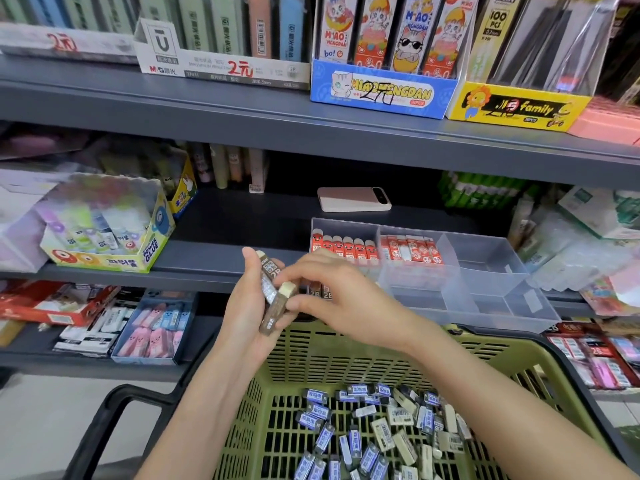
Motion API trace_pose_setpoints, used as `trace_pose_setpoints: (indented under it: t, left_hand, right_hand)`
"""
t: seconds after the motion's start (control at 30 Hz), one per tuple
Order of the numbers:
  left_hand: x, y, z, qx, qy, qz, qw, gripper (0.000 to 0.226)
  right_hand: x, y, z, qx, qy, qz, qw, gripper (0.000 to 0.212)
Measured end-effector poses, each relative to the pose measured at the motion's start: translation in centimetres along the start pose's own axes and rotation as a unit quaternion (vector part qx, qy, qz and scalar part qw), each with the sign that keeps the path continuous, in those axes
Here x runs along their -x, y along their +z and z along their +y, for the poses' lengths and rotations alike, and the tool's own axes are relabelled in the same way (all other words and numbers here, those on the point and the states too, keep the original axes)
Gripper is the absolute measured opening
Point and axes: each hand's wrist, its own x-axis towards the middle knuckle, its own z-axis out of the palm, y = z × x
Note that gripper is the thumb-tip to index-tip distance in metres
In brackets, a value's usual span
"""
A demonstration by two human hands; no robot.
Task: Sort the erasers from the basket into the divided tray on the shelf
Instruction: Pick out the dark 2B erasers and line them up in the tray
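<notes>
Erasers [272, 317]: light, stiff blocks, slick paper sleeves; probably best pinched across long sides
Left hand [242, 317]: curled round two brown-sleeved ones
Right hand [339, 296]: pinching one's cream end
Basket [346, 336]: 6 o'clock, blue-sleeved heap
Tray [485, 268]: 2 o'clock from hands

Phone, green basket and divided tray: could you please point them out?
phone [353, 199]: head view, middle of its back.
green basket [311, 358]: head view, far wall.
divided tray [491, 258]: head view, bare right compartment.
</notes>
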Motion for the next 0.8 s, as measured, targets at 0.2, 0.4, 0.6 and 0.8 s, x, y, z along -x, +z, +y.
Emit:
trace_pose_setpoints:
  t: [0.2, 0.4, 0.6, 0.8]
  left_hand:
    - [0.1, -0.3, 0.1, -0.044, 0.034, -0.001, 0.998, 0.042]
    - [0.1, -0.4, 0.1, -0.072, 0.05, -0.011, 0.996, 0.038]
    - [0.2, -0.7, -0.1, -0.075, 0.059, -0.017, 0.995, 0.032]
    - [0.3, -0.6, -0.1, -0.087, 0.049, -0.03, 0.995, 0.03]
  right_hand:
    - [1.2, -5.6, 1.3, -0.167, 0.064, 0.171, 0.969, 0.019]
    - [2.5, -8.0, 4.2, 0.088, 0.126, 0.161, 0.975, 0.012]
    - [1.8, -5.9, 5.4, 0.19, 0.095, 0.138, 0.967, 0.021]
    - [0.8, -5.2, 5.6, 0.232, 0.068, 0.061, 0.968, 0.008]
